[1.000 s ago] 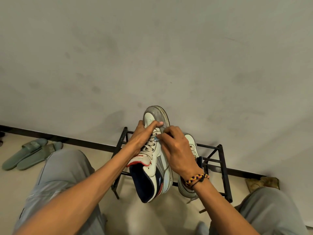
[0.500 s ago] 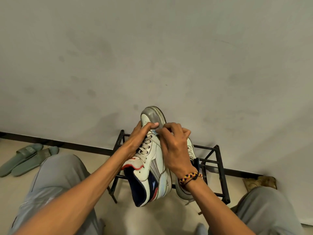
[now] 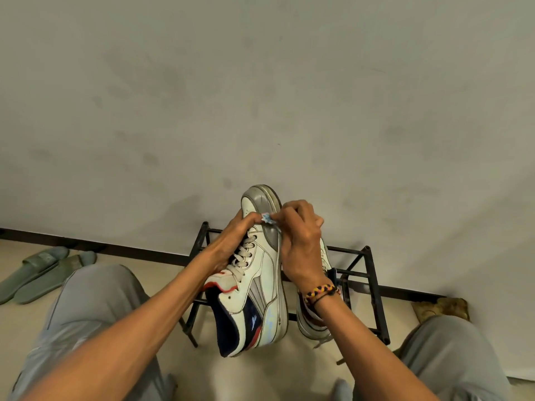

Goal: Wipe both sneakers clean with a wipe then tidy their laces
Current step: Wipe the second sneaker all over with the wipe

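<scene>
Since the earlier frame, the right hand [image 3: 301, 241] has shifted farther toward the toe of the held sneaker [image 3: 257, 273], fingers curled, pinching a small bluish wipe [image 3: 267, 219] against the toe cap. The left hand [image 3: 231, 244] stays wrapped around the sneaker's left side by the laces [image 3: 243, 253]. The second sneaker [image 3: 315, 308] rests on the black rack [image 3: 373, 285], just right.

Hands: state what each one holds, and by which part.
Left hand grips the raised sneaker at its forefoot beside the laces. Right hand pinches a small crumpled wipe against the toe.
</scene>
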